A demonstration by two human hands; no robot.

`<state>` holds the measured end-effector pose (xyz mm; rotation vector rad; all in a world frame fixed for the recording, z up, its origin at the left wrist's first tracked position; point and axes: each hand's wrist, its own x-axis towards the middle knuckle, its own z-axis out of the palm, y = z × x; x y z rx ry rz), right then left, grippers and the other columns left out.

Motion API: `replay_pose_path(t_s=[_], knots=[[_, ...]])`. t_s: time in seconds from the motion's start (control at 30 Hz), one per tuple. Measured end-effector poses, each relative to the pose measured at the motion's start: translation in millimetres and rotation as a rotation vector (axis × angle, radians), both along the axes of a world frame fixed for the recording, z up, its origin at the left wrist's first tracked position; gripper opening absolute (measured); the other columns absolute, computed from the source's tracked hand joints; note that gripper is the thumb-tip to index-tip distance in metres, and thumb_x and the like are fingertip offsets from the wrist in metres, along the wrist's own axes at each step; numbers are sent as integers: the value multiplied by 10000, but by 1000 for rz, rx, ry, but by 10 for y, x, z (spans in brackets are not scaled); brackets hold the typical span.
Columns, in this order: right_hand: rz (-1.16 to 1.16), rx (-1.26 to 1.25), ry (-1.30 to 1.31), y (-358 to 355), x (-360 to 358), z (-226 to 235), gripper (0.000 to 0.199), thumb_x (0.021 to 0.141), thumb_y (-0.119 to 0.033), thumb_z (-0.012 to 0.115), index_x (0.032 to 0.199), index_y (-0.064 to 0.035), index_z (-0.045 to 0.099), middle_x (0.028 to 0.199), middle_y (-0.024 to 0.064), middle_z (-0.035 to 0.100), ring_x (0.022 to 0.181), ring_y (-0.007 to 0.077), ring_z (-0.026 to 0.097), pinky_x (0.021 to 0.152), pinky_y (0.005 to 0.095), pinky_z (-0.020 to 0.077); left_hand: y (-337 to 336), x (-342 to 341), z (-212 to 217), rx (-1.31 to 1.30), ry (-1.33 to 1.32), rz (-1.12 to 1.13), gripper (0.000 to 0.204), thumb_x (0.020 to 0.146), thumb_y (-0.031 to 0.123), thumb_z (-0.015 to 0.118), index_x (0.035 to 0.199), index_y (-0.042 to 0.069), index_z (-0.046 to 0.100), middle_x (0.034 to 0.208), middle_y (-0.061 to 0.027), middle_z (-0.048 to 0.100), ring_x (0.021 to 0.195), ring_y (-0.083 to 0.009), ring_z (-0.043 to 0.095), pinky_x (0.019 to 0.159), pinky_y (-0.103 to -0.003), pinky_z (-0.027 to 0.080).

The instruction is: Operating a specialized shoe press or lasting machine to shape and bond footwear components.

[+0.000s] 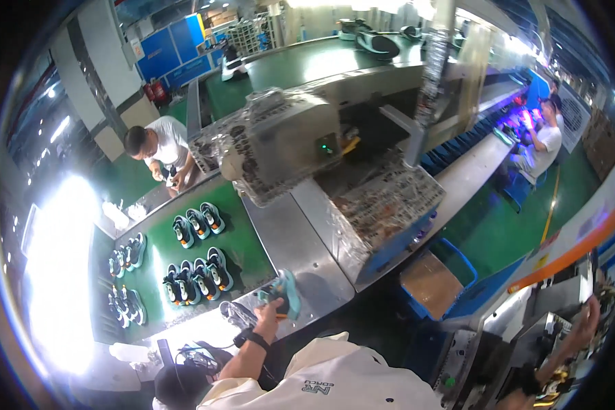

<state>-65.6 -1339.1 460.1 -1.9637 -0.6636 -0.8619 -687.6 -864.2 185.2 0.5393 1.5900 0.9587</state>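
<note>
My left hand point(269, 316), with a black band at its wrist, is closed on a teal shoe point(289, 294) above the metal edge of the table. Grey laces or cords point(238, 314) lie just left of that hand. My right hand point(583, 326) reaches far out to the right, beside an opened machine point(526, 335); its fingers look stretched out, and I see nothing in them. On the green belt point(242, 263) to the left stand several teal and black shoes point(199, 280) in rows.
A plastic-wrapped machine point(287, 147) stands beyond the belt, next to a wrapped box point(386, 205). A blue-framed stool point(430, 283) stands right of the table. One person point(167, 147) works across the belt; another point(543, 143) sits at the far-right line. A bright lamp point(65, 273) glares at left.
</note>
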Motion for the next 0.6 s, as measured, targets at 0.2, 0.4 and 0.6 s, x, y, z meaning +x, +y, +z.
replay_pose_path(t_s=[0.2, 0.4, 0.6], knots=[[390, -351, 107, 3302, -855, 694, 224, 961, -61, 549, 1167, -4, 617, 1129, 77, 649, 1045, 175, 598, 906, 298, 457, 1654, -516, -1002, 212, 292, -20, 451, 709, 144, 766, 1086, -37, 596, 965, -169, 677, 797, -302, 674, 667, -397, 544], [504, -698, 339, 4743, -616, -241, 235, 923, -119, 606, 1122, 4, 629, 1075, 76, 669, 1016, 163, 605, 851, 304, 469, 2260, -777, -1689, 162, 870, -140, 785, 775, 255, 738, 1399, -17, 346, 1303, -307, 513, 1098, -461, 582, 952, -479, 472], [192, -898, 183, 5169, -332, -986, 299, 950, -179, 558, 1188, -9, 621, 1170, 147, 644, 1063, 316, 613, 927, 409, 472, 2621, -1027, -1530, 269, 836, -121, 798, 813, 311, 747, 1406, -38, 342, 1357, -290, 475, 1257, -423, 479, 1063, -445, 384]])
